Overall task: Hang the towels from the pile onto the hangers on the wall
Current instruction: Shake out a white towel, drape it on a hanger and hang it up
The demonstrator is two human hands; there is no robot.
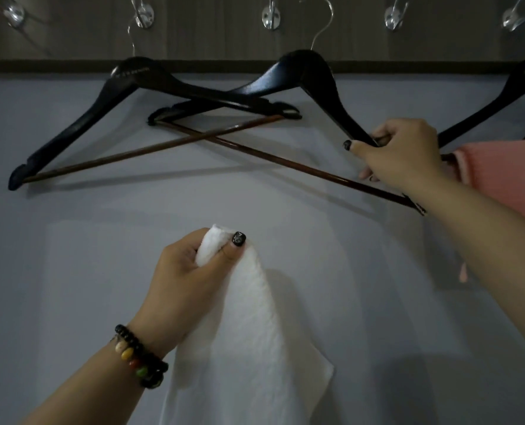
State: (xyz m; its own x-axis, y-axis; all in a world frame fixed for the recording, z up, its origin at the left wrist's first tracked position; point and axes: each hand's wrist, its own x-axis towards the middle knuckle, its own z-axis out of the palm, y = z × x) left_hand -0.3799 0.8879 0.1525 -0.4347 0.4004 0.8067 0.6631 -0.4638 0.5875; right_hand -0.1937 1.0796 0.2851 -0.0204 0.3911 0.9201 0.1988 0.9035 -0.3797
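Observation:
My left hand (190,265) grips a white towel (246,342) by its bunched top; the cloth hangs down in front of the pale wall. My right hand (399,151) is closed around the right shoulder of a black hanger (307,75), which is tilted with its brown bar (285,162) sloping down to the right. That hanger's wire hook is at the top centre, between two wall hooks. A second black hanger (132,81) hangs to the left and crosses it. A pink towel (506,176) hangs on a third hanger (500,99) at the right edge.
A dark wooden rail (224,32) along the top carries several shiny metal wall hooks (272,16). Below it the wall (86,256) is plain grey. A beaded bracelet (138,357) sits on my left wrist.

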